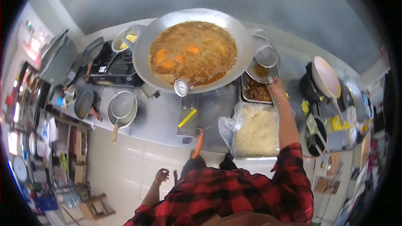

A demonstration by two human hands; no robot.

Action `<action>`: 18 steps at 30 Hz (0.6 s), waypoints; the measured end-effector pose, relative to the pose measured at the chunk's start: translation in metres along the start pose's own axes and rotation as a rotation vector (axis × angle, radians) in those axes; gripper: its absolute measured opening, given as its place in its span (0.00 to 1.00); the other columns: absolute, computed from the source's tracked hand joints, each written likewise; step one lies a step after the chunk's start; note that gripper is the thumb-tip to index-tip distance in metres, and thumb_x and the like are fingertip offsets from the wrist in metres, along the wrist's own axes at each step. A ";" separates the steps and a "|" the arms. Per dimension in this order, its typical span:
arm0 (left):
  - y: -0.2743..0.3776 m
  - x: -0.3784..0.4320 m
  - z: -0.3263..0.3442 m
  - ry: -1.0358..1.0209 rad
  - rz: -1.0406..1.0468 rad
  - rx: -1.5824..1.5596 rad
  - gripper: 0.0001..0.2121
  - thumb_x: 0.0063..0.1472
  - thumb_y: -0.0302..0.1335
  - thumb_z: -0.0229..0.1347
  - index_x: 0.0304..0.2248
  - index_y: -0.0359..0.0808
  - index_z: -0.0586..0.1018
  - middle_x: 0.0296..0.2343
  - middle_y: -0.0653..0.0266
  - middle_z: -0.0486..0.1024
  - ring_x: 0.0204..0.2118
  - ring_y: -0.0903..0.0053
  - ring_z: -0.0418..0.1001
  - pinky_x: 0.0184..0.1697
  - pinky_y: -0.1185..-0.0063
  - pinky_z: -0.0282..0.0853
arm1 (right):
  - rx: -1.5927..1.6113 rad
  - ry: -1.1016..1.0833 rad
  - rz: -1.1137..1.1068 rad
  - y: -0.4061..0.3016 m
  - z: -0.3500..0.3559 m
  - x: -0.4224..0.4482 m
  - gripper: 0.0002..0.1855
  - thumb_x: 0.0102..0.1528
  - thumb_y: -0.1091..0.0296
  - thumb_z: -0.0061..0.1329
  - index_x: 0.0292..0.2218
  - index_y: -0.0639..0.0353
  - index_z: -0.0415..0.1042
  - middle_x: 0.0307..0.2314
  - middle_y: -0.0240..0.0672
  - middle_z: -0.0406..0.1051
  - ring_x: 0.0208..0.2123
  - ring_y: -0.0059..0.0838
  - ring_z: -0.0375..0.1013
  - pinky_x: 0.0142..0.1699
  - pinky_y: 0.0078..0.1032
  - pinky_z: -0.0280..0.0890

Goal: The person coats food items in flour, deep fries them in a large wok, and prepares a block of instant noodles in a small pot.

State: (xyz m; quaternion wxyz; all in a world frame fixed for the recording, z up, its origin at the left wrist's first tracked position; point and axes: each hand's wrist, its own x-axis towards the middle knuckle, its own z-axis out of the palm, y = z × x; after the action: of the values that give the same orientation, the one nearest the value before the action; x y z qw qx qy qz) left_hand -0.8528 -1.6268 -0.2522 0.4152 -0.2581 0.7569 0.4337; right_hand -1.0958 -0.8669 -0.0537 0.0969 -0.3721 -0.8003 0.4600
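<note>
My right hand (277,88) is closed around the handle of a round wire-mesh strainer (265,57). The strainer is over a metal bowl (258,71) holding some brown liquid, to the right of a large wok (143,66). Bubbling brown oil (201,62) fills much of the wok, with several orange pieces (193,49) at its surface. A dial thermometer (181,87) sits at the wok's near rim. My left hand (162,175) hangs low over the floor, fingers loosely curled, with nothing visible in it.
A tray of pale crumbs (257,133) and a tray of dark brown bits (255,91) lie under my right arm. An orange hose (198,146) meets the burner at the counter's front edge. Left stand a strainer on a pot (122,108) and a portable stove (114,78); right, a pink pan (326,77).
</note>
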 end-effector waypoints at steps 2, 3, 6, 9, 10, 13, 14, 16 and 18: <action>-0.025 -0.014 0.033 -0.145 -0.101 -0.065 0.09 0.60 0.34 0.51 0.39 0.43 0.74 0.27 0.62 0.75 0.25 0.73 0.75 0.27 0.71 0.71 | -0.190 0.110 -0.282 -0.003 -0.049 0.029 0.18 0.51 0.69 0.43 0.45 0.54 0.63 0.16 0.37 0.65 0.21 0.34 0.68 0.27 0.34 0.61; -0.048 -0.010 0.050 -0.248 -0.145 -0.093 0.09 0.60 0.35 0.51 0.39 0.43 0.74 0.28 0.61 0.75 0.26 0.72 0.75 0.30 0.69 0.71 | -0.342 0.282 -0.578 -0.001 -0.066 0.050 0.16 0.52 0.69 0.42 0.44 0.54 0.63 0.13 0.38 0.63 0.18 0.34 0.66 0.25 0.33 0.59; -0.033 -0.047 0.102 -0.139 -0.224 -0.026 0.11 0.59 0.36 0.52 0.40 0.44 0.73 0.30 0.60 0.75 0.29 0.70 0.75 0.33 0.66 0.71 | -0.436 0.169 -0.627 -0.117 -0.146 -0.010 0.16 0.55 0.69 0.41 0.46 0.57 0.63 0.29 0.54 0.70 0.33 0.51 0.70 0.38 0.40 0.62; -0.042 -0.051 0.122 -0.172 -0.192 -0.025 0.12 0.58 0.37 0.52 0.41 0.45 0.73 0.30 0.61 0.75 0.29 0.71 0.76 0.33 0.66 0.71 | -0.572 0.231 -0.857 -0.221 -0.165 -0.036 0.13 0.58 0.70 0.37 0.45 0.56 0.62 0.31 0.53 0.70 0.36 0.54 0.70 0.38 0.42 0.62; -0.038 -0.051 0.125 -0.137 -0.209 -0.067 0.12 0.57 0.36 0.53 0.41 0.43 0.74 0.29 0.63 0.76 0.28 0.73 0.76 0.30 0.70 0.72 | -0.600 0.187 -0.913 -0.255 -0.156 -0.050 0.14 0.57 0.72 0.37 0.46 0.55 0.63 0.32 0.51 0.71 0.37 0.53 0.70 0.38 0.42 0.62; -0.034 -0.041 0.125 -0.038 -0.113 -0.147 0.12 0.57 0.35 0.53 0.39 0.41 0.75 0.27 0.64 0.76 0.25 0.76 0.76 0.24 0.76 0.71 | -0.909 0.173 -1.062 -0.333 -0.106 -0.092 0.17 0.53 0.75 0.38 0.45 0.54 0.65 0.32 0.48 0.72 0.37 0.50 0.71 0.39 0.40 0.65; -0.025 -0.046 0.124 0.015 -0.089 -0.169 0.11 0.56 0.34 0.53 0.38 0.39 0.75 0.26 0.62 0.76 0.23 0.76 0.76 0.20 0.79 0.69 | -1.004 0.148 -1.125 -0.347 -0.082 -0.099 0.17 0.52 0.75 0.39 0.45 0.52 0.66 0.33 0.47 0.72 0.37 0.48 0.72 0.40 0.40 0.66; -0.014 -0.050 0.114 0.043 -0.047 -0.230 0.12 0.56 0.34 0.53 0.38 0.39 0.75 0.26 0.61 0.76 0.23 0.75 0.76 0.20 0.79 0.69 | -1.212 0.084 -1.111 -0.377 -0.034 -0.111 0.17 0.52 0.73 0.40 0.44 0.51 0.69 0.35 0.45 0.73 0.38 0.44 0.73 0.40 0.40 0.67; -0.004 -0.051 0.101 0.065 -0.029 -0.264 0.13 0.57 0.34 0.52 0.40 0.39 0.74 0.27 0.59 0.77 0.24 0.74 0.76 0.21 0.78 0.69 | -1.358 0.039 -1.047 -0.390 0.002 -0.095 0.16 0.52 0.72 0.41 0.44 0.50 0.70 0.36 0.44 0.73 0.38 0.43 0.73 0.40 0.40 0.68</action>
State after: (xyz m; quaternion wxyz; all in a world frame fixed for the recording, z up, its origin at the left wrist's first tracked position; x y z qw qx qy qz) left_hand -0.7821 -1.5395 -0.2386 0.3590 -0.3355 0.7025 0.5149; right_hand -1.2271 -1.0503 0.2784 0.0666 0.0602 -0.9692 -0.2292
